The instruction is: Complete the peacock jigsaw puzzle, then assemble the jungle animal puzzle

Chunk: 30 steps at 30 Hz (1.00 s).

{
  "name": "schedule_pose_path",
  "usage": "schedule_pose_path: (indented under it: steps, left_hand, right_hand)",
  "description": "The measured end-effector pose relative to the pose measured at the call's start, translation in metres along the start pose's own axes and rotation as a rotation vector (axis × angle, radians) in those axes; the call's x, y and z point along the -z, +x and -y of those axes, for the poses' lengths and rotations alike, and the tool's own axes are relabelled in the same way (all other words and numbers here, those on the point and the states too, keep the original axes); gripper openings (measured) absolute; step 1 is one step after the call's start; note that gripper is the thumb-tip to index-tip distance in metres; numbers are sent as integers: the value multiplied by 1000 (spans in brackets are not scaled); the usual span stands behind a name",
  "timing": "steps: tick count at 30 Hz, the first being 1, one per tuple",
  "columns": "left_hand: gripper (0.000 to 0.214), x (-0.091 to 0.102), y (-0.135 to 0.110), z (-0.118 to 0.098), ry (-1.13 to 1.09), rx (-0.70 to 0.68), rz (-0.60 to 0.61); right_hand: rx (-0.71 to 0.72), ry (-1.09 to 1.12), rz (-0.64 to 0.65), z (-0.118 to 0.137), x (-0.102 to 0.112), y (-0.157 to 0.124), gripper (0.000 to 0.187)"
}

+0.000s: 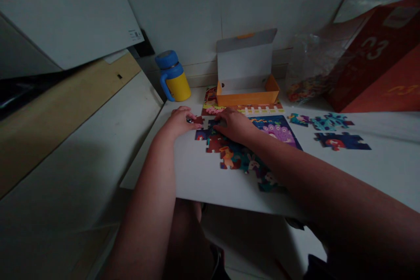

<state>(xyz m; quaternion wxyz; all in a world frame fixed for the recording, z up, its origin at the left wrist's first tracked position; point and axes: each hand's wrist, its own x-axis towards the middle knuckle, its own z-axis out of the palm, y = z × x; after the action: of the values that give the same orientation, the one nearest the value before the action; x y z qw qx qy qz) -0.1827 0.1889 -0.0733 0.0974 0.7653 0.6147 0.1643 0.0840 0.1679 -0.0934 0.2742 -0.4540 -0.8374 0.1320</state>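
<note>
A partly joined jigsaw puzzle (236, 153) lies on a white board (203, 179) in front of me. My left hand (180, 121) rests at the puzzle's upper left corner, fingers curled onto a dark red piece (197, 120). My right hand (233, 125) lies palm down on the puzzle's top edge, fingers pressed flat against the pieces beside the left hand. Both forearms reach in from below. Two loose clusters of joined pieces, a teal one (323, 120) and a dark blue one (343, 141), sit to the right.
An open orange and white box (246, 89) stands behind the puzzle on a printed sheet (210, 103). A blue and yellow mug (173, 76) is at the back left. A clear bag of pieces (306, 74) and a red carton (380, 61) are at the right.
</note>
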Motion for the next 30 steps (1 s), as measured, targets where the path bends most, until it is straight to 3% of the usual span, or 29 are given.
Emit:
schedule_pose_path:
  steps: [3,8,17,22,26,30]
  left_hand:
    - [57,0,-3,0,18,36,-39]
    - [47,-1,-3,3,18,39,-6]
    - [54,1,-4,-6,-7,59,-69]
    - [29,9,-10,-19,-326,4,-29]
    - [23,24,-31,-35,-575,-3,-17]
    - [27,31,-78,-60,-743,19,139]
  right_hand:
    - [9,7,-8,-1,-1,0,24]
    - [-4,25,-30,2,1,-1,20]
    - [-10,76,-75,3,2,-1,35]
    - [18,54,-67,1,3,0,41]
    - [6,41,-74,3,5,0,52]
    - [12,39,-65,3,6,0,54]
